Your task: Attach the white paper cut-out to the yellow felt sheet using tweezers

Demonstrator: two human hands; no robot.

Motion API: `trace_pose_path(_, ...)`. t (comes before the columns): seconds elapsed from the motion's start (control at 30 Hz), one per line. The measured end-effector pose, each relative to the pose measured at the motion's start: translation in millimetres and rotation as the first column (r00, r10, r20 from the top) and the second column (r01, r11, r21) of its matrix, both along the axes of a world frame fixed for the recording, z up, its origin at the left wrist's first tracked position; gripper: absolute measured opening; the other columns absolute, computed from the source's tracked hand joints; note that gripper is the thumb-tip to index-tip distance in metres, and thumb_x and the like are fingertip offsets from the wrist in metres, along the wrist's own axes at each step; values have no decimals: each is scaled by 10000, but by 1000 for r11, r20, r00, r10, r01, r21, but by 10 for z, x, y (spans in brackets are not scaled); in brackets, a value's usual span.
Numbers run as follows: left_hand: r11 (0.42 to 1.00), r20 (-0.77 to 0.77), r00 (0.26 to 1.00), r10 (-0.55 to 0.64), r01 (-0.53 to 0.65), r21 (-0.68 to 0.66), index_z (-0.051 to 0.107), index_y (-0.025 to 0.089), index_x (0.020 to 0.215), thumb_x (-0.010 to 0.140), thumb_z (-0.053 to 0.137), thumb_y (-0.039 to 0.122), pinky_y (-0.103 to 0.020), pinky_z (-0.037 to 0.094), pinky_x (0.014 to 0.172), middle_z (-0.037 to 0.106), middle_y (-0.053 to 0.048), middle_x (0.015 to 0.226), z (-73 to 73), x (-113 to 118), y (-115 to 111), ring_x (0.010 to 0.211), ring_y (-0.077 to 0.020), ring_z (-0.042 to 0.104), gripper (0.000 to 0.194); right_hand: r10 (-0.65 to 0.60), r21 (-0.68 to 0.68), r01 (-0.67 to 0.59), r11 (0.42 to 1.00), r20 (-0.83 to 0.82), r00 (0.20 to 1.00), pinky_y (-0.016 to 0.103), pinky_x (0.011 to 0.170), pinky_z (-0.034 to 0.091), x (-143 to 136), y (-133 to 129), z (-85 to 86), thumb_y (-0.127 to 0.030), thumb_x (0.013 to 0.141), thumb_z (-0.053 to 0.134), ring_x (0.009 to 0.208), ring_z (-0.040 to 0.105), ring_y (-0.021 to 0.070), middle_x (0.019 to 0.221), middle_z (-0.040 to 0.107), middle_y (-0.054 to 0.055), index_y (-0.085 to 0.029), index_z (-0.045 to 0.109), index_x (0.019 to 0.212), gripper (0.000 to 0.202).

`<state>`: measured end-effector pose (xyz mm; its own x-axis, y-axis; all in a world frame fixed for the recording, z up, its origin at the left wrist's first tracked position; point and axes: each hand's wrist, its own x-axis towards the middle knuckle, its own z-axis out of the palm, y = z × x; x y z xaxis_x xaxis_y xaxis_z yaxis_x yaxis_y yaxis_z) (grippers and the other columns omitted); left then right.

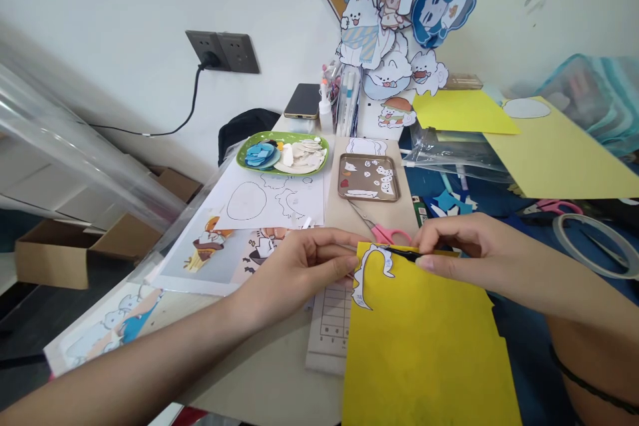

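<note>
A large yellow sheet is held up over the front of the desk. My left hand pinches its upper left edge between thumb and fingers. Near that corner a curved white paper cutout with a dark outline lies against the yellow sheet. My right hand is closed on a slim black tool, whose tip touches the top of the cutout. The tool's exact kind is hard to make out.
Behind the hands are pink-handled scissors, a small brown tray of cutouts and a green plate with blue and white pieces. A tape roll lies at right. Drawn sheets are at left.
</note>
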<state>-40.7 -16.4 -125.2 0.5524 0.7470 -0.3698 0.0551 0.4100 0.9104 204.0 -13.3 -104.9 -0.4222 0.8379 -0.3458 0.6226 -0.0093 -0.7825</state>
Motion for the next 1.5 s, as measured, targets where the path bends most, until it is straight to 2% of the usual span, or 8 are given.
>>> trace_pose_path(0.47, 1000, 4, 1000, 2, -2, 7, 672, 165, 989, 815, 630, 232, -284, 510, 817, 731, -46, 958, 33, 23, -1, 885, -169, 674, 191, 2, -10, -2, 1000, -6, 1000, 251, 537, 359, 20, 9, -14, -344, 800, 575, 666, 526, 157, 701, 566, 7, -194, 590, 683, 191)
trace_pose_path(0.6, 999, 32, 999, 4, -3, -32, 679, 161, 974, 804, 641, 235, -296, 522, 807, 734, -52, 945, 20, 16, 5, 861, -173, 682, 189, 4, -8, -4, 1000, 8, 1000, 258, 530, 353, 22, 5, -3, -361, 812, 560, 655, 516, 158, 692, 557, 7, -198, 593, 687, 208)
trace_pose_path(0.9, 985, 172, 984, -43, 70, -157, 706, 184, 980, 803, 639, 132, -178, 523, 707, 747, -23, 918, -15, -13, 33, 782, -102, 685, 197, 18, 5, -18, 1000, 12, 1000, 258, 552, 354, 44, 13, -14, -349, 816, 559, 668, 522, 154, 717, 566, 2, -204, 603, 714, 183)
trace_pose_path(1.17, 985, 183, 982, -46, 75, -155, 708, 193, 986, 796, 641, 95, -159, 520, 717, 752, -17, 925, -24, -5, 38, 803, -93, 690, 223, -1, -19, 1, 1000, -6, 1000, 279, 565, 341, 45, -11, 7, -378, 824, 555, 673, 501, 158, 723, 551, -5, -215, 587, 713, 199)
trace_pose_path(1.5, 997, 98, 993, -61, 66, -47, 700, 209, 1014, 775, 681, 147, -181, 525, 744, 757, -14, 914, -32, -6, 30, 822, -116, 700, 248, -5, -33, 6, 999, 20, 1000, 283, 600, 337, 35, -11, -4, -390, 840, 537, 709, 499, 150, 746, 542, -30, -231, 575, 727, 199)
